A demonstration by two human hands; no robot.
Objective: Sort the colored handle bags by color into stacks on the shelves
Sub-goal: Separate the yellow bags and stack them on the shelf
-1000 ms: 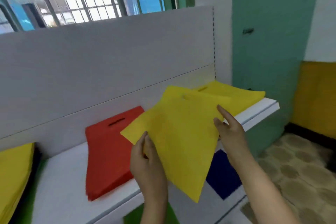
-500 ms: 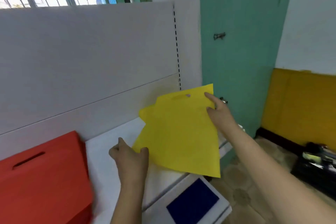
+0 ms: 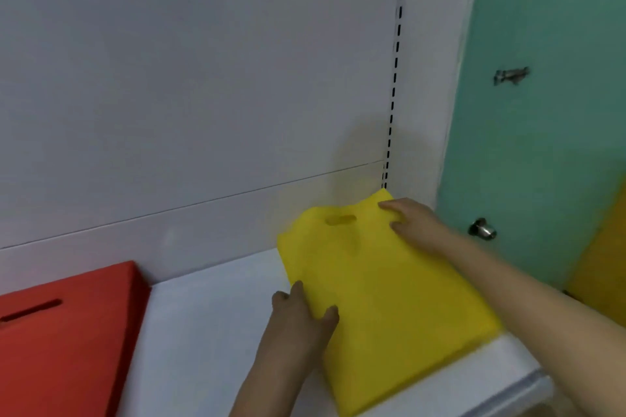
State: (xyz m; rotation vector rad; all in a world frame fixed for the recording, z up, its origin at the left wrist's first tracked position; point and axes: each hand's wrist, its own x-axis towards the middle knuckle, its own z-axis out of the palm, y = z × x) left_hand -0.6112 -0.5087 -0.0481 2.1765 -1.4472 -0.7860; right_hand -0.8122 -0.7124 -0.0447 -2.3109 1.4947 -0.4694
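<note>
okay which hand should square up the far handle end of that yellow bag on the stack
Probably the right hand: it already rests on the yellow bag by the handle cutout. The left hand is at the near left edge.

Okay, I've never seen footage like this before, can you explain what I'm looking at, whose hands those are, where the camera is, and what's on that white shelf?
There is no machine here. A person wears one wide-angle camera on the head, so the single picture looks forward and down at their own two bare hands. They are sorting colored handle bags into stacks. On the white shelf lies a yellow stack at the right end, with a handle slot near its far edge, and a red stack to the left, apart from it. The left hand touches the yellow stack's near-left edge, its thumb lying on top. The right hand rests on the far right corner, fingers fairly straight. Neither hand lifts anything. Behind are a white back panel and a green door.
</note>
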